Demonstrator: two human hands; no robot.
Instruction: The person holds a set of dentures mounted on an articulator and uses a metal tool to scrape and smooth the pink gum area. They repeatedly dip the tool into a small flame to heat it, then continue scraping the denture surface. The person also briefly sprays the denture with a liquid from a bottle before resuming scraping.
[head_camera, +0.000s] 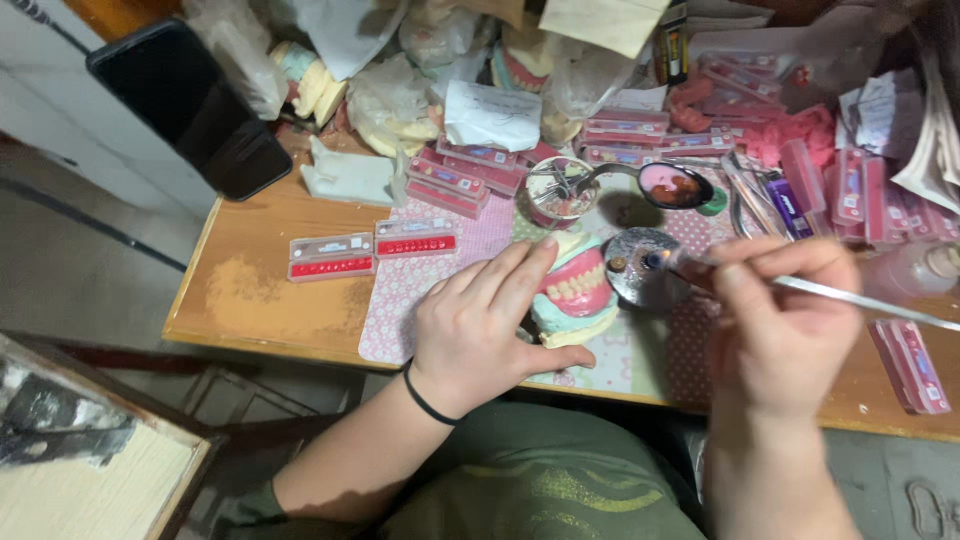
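Note:
My left hand (480, 320) is wrapped around a denture model (575, 285) with pink gums and pale teeth on a light plaster base, resting on a dotted pink mat (440, 260). My right hand (775, 320) grips a thin metal tool (850, 297), its tip held at a small flame on a round metal burner (640, 265) just right of the model. A black band circles my left wrist.
Flat red tooth-card strips (330, 258) lie left of the mat, more pink ones (460, 180) behind it. A spoon of pink wax (672, 186), a small metal cup (560, 190), plaster casts in bags and a black phone (190, 105) crowd the wooden table's back.

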